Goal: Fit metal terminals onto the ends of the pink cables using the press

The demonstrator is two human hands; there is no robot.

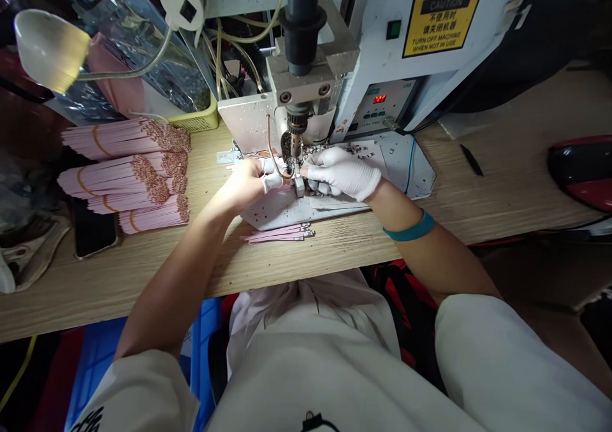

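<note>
- Clock centre = the machine tip (296, 148), 12 pointing away from you.
- Your left hand (255, 176): comes in from 8 o'clock, fingers bent in narrow beside the tip, white covers on some fingertips, palm side bare. Pink shows by the fingers; can't tell how firmly anything is gripped.
- Your right hand (337, 174): white glove, in from 4 o'clock, thumb and fingers drawn close together by the metal block (299, 187) under the tip. Can't tell what, if anything, sits between them, too small. Teal band (411, 227) on that forearm.
- Loose pink wires (277, 234): short stack at 6 to 7 o'clock on the worktop (335, 244), near edge side of the base plate (423, 174), metal ends toward 3.
- Banded wire bundles (105, 140): piled at 9 o'clock, copper-coloured ends toward 3. Phone (95, 228) just beside the pile, 8 to 9.
- Small metal bits (366, 151) scattered on the plate, 3 o'clock, past your right hand.
- Control panel (382, 107) at 2, red digits lit; caution label (442, 21) farther out, same direction.
- Lamp (50, 50) at 10, yellow basket (198, 118) nearer in, also 10.
</note>
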